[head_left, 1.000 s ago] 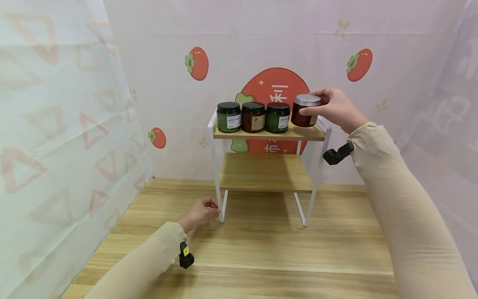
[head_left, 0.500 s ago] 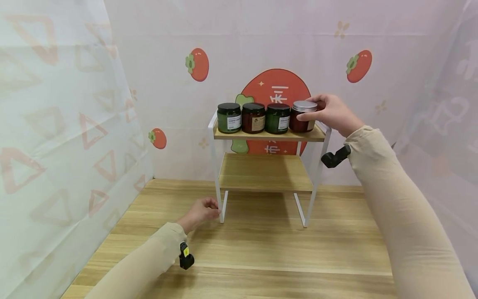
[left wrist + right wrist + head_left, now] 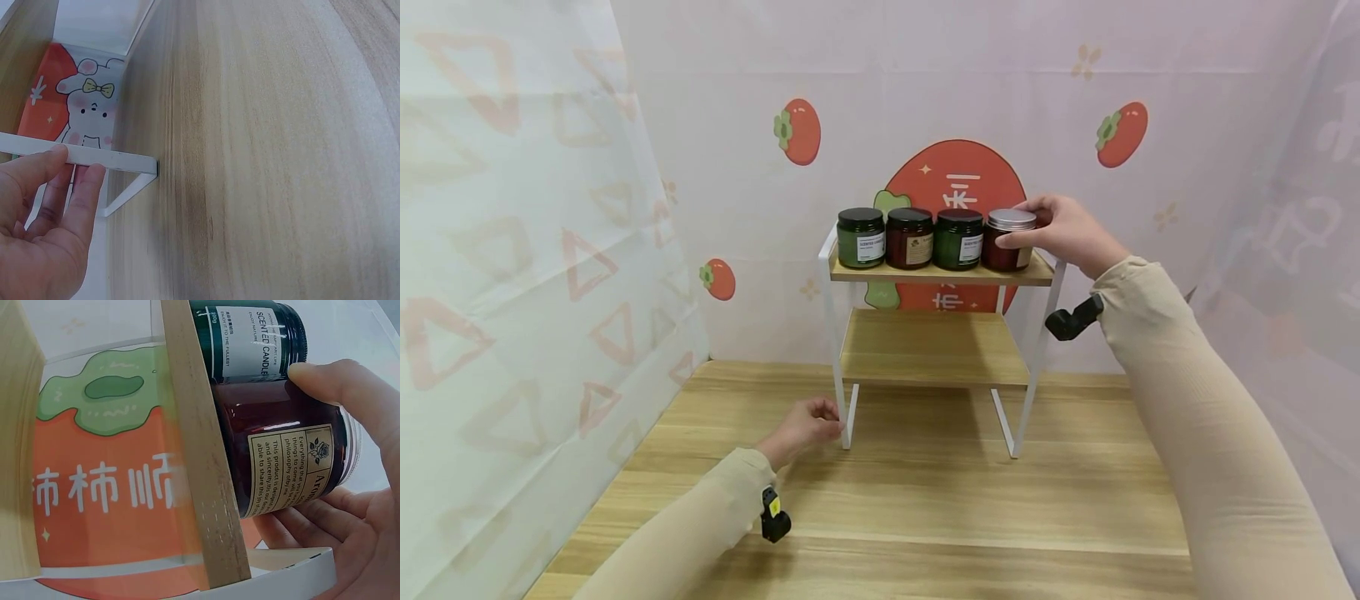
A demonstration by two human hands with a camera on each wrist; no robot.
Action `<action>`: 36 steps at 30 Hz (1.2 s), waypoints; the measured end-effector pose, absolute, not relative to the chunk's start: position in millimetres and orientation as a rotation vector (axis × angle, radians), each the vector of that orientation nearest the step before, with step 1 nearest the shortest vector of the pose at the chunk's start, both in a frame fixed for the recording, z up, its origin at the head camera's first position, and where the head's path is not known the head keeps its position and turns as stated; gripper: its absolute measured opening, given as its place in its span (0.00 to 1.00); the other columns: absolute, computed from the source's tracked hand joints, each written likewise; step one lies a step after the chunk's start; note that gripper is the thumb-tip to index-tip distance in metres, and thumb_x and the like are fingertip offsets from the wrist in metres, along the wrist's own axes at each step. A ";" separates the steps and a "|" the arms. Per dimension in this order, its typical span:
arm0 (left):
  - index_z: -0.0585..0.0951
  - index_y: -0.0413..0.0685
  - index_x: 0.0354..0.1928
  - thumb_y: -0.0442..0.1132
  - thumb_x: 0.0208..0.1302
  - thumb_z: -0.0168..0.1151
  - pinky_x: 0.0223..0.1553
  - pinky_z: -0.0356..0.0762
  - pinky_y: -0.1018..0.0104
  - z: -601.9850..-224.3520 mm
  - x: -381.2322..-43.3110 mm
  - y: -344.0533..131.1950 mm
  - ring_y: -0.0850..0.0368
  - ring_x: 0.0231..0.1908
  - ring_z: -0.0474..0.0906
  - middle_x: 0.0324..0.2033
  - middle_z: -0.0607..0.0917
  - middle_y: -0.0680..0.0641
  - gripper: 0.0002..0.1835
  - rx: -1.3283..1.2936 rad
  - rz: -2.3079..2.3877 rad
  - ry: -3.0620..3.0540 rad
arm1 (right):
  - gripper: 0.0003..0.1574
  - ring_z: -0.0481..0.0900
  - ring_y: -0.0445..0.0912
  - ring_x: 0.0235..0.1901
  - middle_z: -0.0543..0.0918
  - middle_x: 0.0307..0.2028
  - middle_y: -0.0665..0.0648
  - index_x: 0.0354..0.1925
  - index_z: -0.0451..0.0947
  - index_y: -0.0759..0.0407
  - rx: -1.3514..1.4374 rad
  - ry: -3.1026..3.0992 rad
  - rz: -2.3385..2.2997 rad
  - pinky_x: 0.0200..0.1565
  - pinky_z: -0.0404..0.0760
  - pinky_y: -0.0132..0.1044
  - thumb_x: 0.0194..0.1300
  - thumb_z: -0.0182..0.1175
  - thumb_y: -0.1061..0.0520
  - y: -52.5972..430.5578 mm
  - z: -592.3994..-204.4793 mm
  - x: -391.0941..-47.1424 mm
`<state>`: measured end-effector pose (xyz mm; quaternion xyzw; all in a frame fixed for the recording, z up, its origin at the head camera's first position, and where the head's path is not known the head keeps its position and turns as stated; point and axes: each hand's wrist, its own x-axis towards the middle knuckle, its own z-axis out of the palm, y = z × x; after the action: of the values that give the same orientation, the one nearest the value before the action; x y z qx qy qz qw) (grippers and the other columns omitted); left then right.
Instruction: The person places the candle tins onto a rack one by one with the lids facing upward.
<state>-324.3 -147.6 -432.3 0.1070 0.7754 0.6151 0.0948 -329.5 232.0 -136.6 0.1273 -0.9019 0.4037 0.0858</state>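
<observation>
My right hand grips a dark red scented-candle jar with a silver lid, thumb on one side and fingers round the other. This jar stands on the top board of a two-tier shelf, at the right end of a row. Left of it in the head view come a green candle jar, a brown-red candle jar and another green candle jar, all with black lids. Low at the shelf's front left, my left hand pinches the white metal leg between thumb and fingertips.
The shelf's lower board sits beneath the jars. Its white frame stands on a wood-grain table. A pale cloth backdrop with printed persimmons hangs close behind, and cloth walls rise on both sides.
The right hand has lowered the silver-lidded jar from just above the top board onto it, moving slightly left to the neighbouring green jar. My left hand keeps its place on the leg.
</observation>
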 end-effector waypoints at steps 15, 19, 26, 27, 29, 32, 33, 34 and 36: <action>0.73 0.32 0.41 0.26 0.62 0.60 0.42 0.83 0.59 -428.9 -321.0 -147.9 0.59 0.32 0.77 0.31 0.76 0.48 0.08 0.355 1.807 2.289 | 0.44 0.73 0.43 0.46 0.75 0.56 0.63 0.64 0.63 0.65 0.373 -2.704 1.184 0.53 0.70 0.38 0.59 0.67 0.45 232.7 -138.2 -331.8; 0.73 0.30 0.42 0.26 0.62 0.60 0.41 0.83 0.62 -430.7 -322.9 -148.1 0.59 0.32 0.77 0.31 0.76 0.48 0.09 0.367 1.817 2.284 | 0.43 0.74 0.43 0.46 0.75 0.55 0.62 0.64 0.64 0.65 0.380 -2.702 1.179 0.53 0.70 0.38 0.59 0.68 0.45 233.1 -138.4 -333.0; 0.72 0.31 0.42 0.27 0.62 0.61 0.41 0.83 0.62 -433.1 -325.7 -149.0 0.59 0.32 0.77 0.31 0.76 0.49 0.10 0.358 1.817 2.277 | 0.43 0.73 0.44 0.46 0.74 0.55 0.62 0.64 0.63 0.66 0.384 -2.725 1.164 0.53 0.70 0.40 0.60 0.67 0.45 232.4 -136.2 -333.1; 0.73 0.31 0.41 0.27 0.62 0.61 0.41 0.83 0.62 -433.2 -325.7 -148.8 0.59 0.32 0.77 0.31 0.76 0.49 0.09 0.354 1.815 2.278 | 0.44 0.72 0.44 0.46 0.74 0.55 0.63 0.64 0.63 0.66 0.385 -2.732 1.161 0.53 0.70 0.40 0.60 0.67 0.46 232.2 -135.7 -332.9; 0.73 0.33 0.41 0.27 0.61 0.62 0.42 0.83 0.61 -433.5 -325.7 -148.7 0.59 0.32 0.77 0.30 0.76 0.49 0.09 0.348 1.812 2.283 | 0.44 0.72 0.44 0.46 0.73 0.56 0.63 0.65 0.62 0.67 0.389 -2.746 1.161 0.53 0.70 0.40 0.60 0.67 0.46 232.0 -134.8 -332.7; 0.74 0.34 0.40 0.27 0.61 0.62 0.43 0.84 0.58 -433.8 -325.5 -148.0 0.59 0.32 0.77 0.30 0.76 0.49 0.08 0.343 1.811 2.289 | 0.45 0.71 0.43 0.46 0.72 0.57 0.63 0.66 0.60 0.67 0.405 -2.765 1.156 0.53 0.69 0.39 0.61 0.66 0.46 232.3 -134.0 -332.7; 0.74 0.35 0.39 0.27 0.61 0.62 0.43 0.84 0.58 -433.9 -325.5 -147.9 0.59 0.32 0.77 0.30 0.76 0.49 0.08 0.343 1.810 2.291 | 0.45 0.71 0.43 0.46 0.72 0.57 0.62 0.66 0.60 0.67 0.410 -2.768 1.156 0.52 0.69 0.39 0.61 0.66 0.47 232.4 -133.8 -332.8; 0.74 0.35 0.39 0.27 0.61 0.62 0.43 0.84 0.58 -433.9 -325.4 -147.9 0.58 0.32 0.77 0.30 0.76 0.49 0.08 0.344 1.810 2.291 | 0.45 0.71 0.43 0.47 0.72 0.57 0.62 0.67 0.60 0.66 0.415 -2.772 1.153 0.52 0.69 0.38 0.61 0.66 0.46 232.6 -133.7 -332.5; 0.74 0.35 0.39 0.27 0.61 0.62 0.43 0.83 0.57 -433.8 -325.3 -147.8 0.58 0.32 0.77 0.30 0.76 0.49 0.08 0.344 1.812 2.288 | 0.47 0.71 0.44 0.48 0.71 0.58 0.63 0.68 0.59 0.65 0.424 -2.776 1.146 0.51 0.68 0.37 0.61 0.66 0.46 232.8 -133.1 -331.8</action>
<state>-325.3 -147.8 -433.8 0.1165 0.7746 0.6134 0.1012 -331.8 232.8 -133.1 0.1397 -0.9139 0.3772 0.0541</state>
